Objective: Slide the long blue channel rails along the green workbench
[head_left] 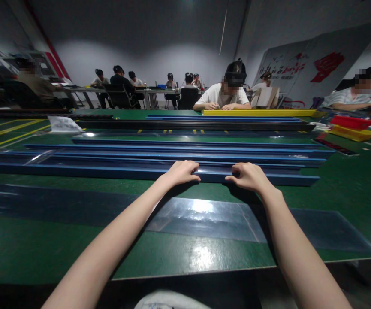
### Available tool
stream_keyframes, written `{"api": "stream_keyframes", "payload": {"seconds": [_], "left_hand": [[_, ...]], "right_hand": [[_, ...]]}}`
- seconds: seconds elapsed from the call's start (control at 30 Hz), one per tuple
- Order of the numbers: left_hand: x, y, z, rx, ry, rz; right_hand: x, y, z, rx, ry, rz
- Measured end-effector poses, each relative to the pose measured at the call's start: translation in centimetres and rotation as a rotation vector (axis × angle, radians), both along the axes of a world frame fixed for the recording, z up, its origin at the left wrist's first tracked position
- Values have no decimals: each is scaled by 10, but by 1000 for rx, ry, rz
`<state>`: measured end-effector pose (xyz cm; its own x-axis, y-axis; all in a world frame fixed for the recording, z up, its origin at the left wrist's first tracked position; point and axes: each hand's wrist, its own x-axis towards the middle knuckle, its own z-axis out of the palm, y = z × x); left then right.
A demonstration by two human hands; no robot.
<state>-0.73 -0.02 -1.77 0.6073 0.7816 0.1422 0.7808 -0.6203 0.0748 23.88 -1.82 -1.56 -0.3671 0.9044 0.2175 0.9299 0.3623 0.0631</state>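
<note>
Both arms reach forward over the green table to a long blue channel strip (214,176), the nearest of several lying parallel. My left hand (184,171) grips its near wall, thumb in front and fingers curled over the top. My right hand (246,175) pinches the same strip farther right, with the thumb on the near face and the fingers bent behind. A short stretch of blue wall shows between the two hands. Under my forearms a long clear plastic sheet (211,219) lies flat and reflects the lamps.
Beyond are more blue strips (204,146), a black strip (198,125) and a yellow strip (259,113). Red (352,122) and yellow trays (352,132) stand at the right, near a dark flat phone-like object (336,146). A person (222,96) sits opposite; others sit behind.
</note>
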Motion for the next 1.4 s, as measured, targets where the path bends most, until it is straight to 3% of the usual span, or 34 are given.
{"api": "stream_keyframes", "payload": {"seconds": [0.3,1.4], "left_hand": [[-1,3,-7,-50,-36,-121],[-1,2,-5,-73,44,-78]], "right_hand": [[0,0,0,-6,-7,-1],[-3,-1,2,-16,-31,-20]]}}
